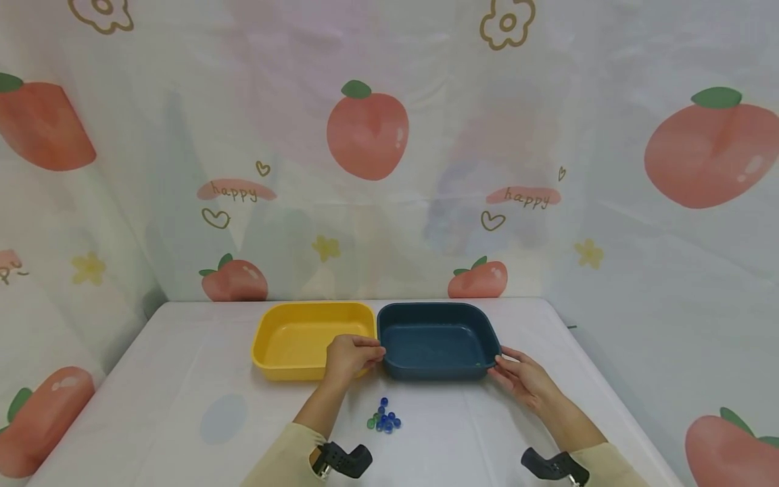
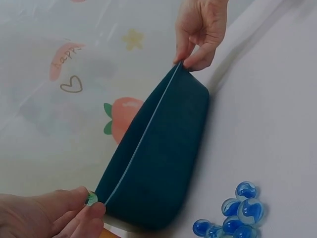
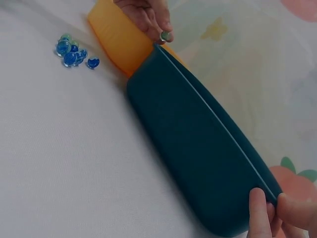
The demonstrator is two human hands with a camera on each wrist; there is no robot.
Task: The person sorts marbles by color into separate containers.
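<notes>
left hand [image 1: 349,358]: pinching green marble [image 2: 91,199] at blue box's [image 1: 435,372] left rim | right hand [image 1: 528,384]: pinching blue box's right rim, likely to steady it | yellow box [image 1: 286,373]: beside blue, both along counter's [image 1: 176,365] back edge | marbles [image 1: 389,427]: clustered farther from that edge, probably for easy reach

Soft, even head view; dimmer, greyer wrist views.
Faint shadows edge the dark-blue rectangular plastic tray [image 1: 441,371]; small glints mark the round blue-and-clear glass marbles [image 2: 250,210]; the red printed peach [image 1: 709,155] looks stretched near the head view's right edge.
</notes>
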